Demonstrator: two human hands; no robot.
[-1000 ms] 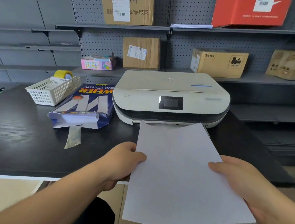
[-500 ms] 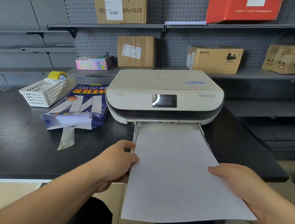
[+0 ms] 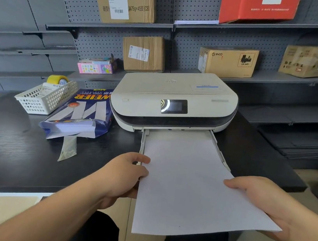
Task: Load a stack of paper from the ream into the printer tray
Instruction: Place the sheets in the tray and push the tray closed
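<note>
A white stack of paper [image 3: 187,187] lies with its far end inside the pulled-out printer tray [image 3: 215,143], its near end sticking out past the table edge. My left hand [image 3: 126,174] grips the stack's left edge beside the tray's left rail. On the right edge, my right hand [image 3: 259,197] holds the stack with the thumb on top. The white printer [image 3: 174,100] sits on the black table [image 3: 12,153]. The opened blue ream [image 3: 82,113] lies left of the printer, white sheets showing at its torn end.
A white mesh basket [image 3: 45,97] with a yellow tape roll [image 3: 57,80] stands left of the ream. A torn wrapper strip [image 3: 68,147] lies in front of the ream. Grey shelves behind hold cardboard boxes [image 3: 143,53] and a red box [image 3: 259,6].
The stack has slid forward into the tray, which now shows on both sides of it. Both hands moved toward the printer with the paper.
</note>
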